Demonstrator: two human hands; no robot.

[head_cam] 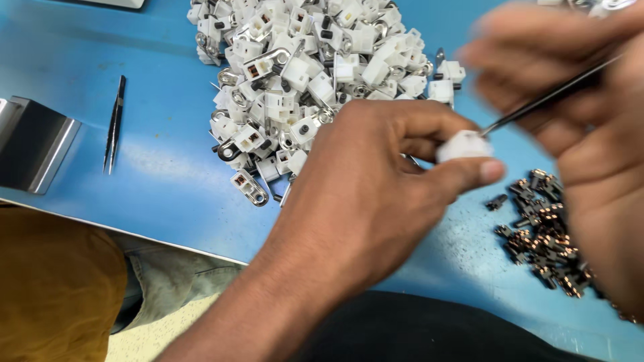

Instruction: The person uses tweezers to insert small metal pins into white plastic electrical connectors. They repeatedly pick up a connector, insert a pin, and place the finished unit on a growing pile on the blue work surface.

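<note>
Far left, a brushed metal block [30,142] sits at the edge of the blue table [168,181], smooth-faced, with a bright bevelled corner. Just right of it a spare pair of dark tweezers [114,124] lies flat, slim, its long axis running near vertical in view with the tips toward the near edge.

Centre top: a heap of white plastic connector housings [302,74], blocky, many with shiny metal eyelets and dark or copper inserts showing in their sockets. The heap spreads down to the left hand.

Left hand [376,194] comes in from the lower middle. Thumb and forefinger are pinched together on one small white housing [464,145], which sits at the fingertips, above the thumb tip and clear of the table. The piece is blurred; shape reads as a rounded block, its long axis roughly level, left to right. Which face points up I cannot tell.

Right hand [590,134] enters from the right, heavily blurred. Its fingers are closed around a thin dark tweezer tool [550,97], long axis slanting from upper right down to lower left, the tip meeting the top right of the held housing.

Lower right, below that hand: a loose pile of small dark and copper-coloured metal terminals [543,234], gritty and irregular, lying on the table, one stray piece just to its left.
</note>
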